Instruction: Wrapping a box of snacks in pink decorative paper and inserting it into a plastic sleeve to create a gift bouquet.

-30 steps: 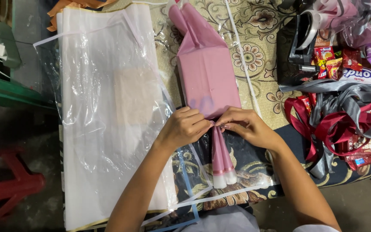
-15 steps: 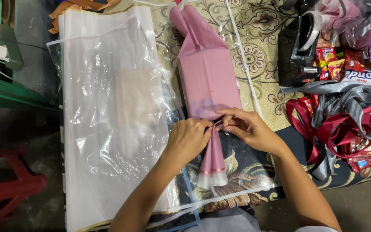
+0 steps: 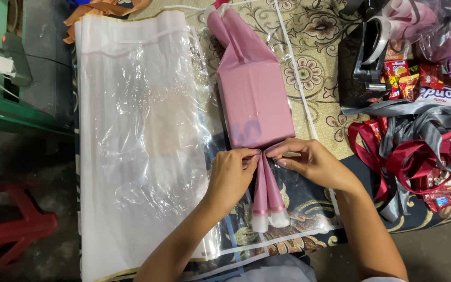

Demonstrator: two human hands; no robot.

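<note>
A box wrapped in pink paper (image 3: 254,102) lies lengthwise on a patterned cloth, its far end twisted into a loose tail. The near end of the wrap is gathered into a narrow pleated tail (image 3: 267,198) that points toward me. My left hand (image 3: 233,175) pinches the gathered paper from the left, right at the box's near edge. My right hand (image 3: 309,162) pinches the same gather from the right, fingertips almost meeting the left hand's.
A stack of clear plastic sheets (image 3: 137,136) lies to the left. Maroon and grey ribbons (image 3: 413,151), snack packets (image 3: 405,83) and a black tape dispenser (image 3: 364,62) crowd the right side. A red stool (image 3: 11,224) and green furniture (image 3: 6,104) stand at the left.
Both hands stay on the near gather of the pink wrap, squeezing it tighter. The tail has narrowed, and the view has shifted slightly.
</note>
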